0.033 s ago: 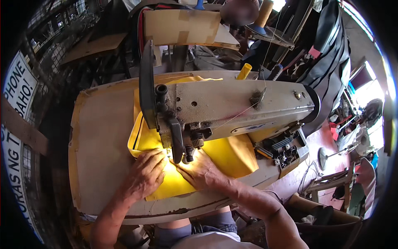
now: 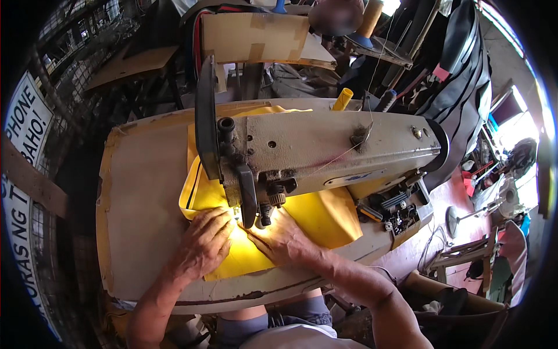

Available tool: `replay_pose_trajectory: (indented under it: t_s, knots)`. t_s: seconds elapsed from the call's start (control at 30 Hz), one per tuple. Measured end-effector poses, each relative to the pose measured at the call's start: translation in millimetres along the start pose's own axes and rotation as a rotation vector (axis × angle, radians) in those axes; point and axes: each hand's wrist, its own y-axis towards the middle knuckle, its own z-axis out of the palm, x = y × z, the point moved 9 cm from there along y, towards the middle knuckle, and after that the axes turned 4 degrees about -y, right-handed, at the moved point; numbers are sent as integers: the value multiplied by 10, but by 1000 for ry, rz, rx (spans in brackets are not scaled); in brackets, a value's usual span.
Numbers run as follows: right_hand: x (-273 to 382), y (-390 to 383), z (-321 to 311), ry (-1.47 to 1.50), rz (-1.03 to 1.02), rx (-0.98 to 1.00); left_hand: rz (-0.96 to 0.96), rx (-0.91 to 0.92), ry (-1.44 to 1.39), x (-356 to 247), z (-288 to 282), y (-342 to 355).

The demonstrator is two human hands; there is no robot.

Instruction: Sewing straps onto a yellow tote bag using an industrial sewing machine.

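Observation:
A grey sewing machine [image 2: 308, 139] stands over a sheet of yellow fabric [image 2: 328, 215], with the needle area lit brightly. Along the fabric's left side runs a folded edge strip [image 2: 188, 195], pale with a dark line. My left hand [image 2: 206, 238] is just left of the presser foot, fingers bent and closed on the yellow fabric at that edge. My right hand [image 2: 282, 241] lies on the fabric right of the needle, fingers stretched out, some tips hidden in the glare. A pale thread runs across the machine's body.
The worn table [image 2: 133, 221] extends left of the machine. A tray of bobbins and tools [image 2: 395, 209] sits at the right. Behind stand a yellow tube [image 2: 343, 99], thread cones [image 2: 369, 26] and a cardboard panel [image 2: 253, 35]. Dark hanging material [image 2: 450, 104] is at the back right.

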Motion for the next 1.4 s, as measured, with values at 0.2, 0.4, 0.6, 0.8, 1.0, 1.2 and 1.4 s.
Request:
replay_pose_trajectory:
  t_s: [0.2,0.4,0.6,0.8,1.0,1.2,1.4]
  knots:
    - [-27,37,-65,51,-62,-124,-2,-16,6,20,-6,32]
    - [-156,-64,37,37,61,-65,2,-3,19,69,21,46]
    - [-98,43,-32,17,9,-46,-25,-30,-2,126,15,21]
    - [-38,88,21,-24,9,70,-23,9,67,75,44,1]
    - [-102,-51,-3,-37,-43,-65,-18,42,-25,68,87,43]
    - [-131,-44,122,-218,-44,99,-40,53,-40,182,106,44]
    - [-46,-207,-625,-85,87,13,-91,100,-6,206,118,-18]
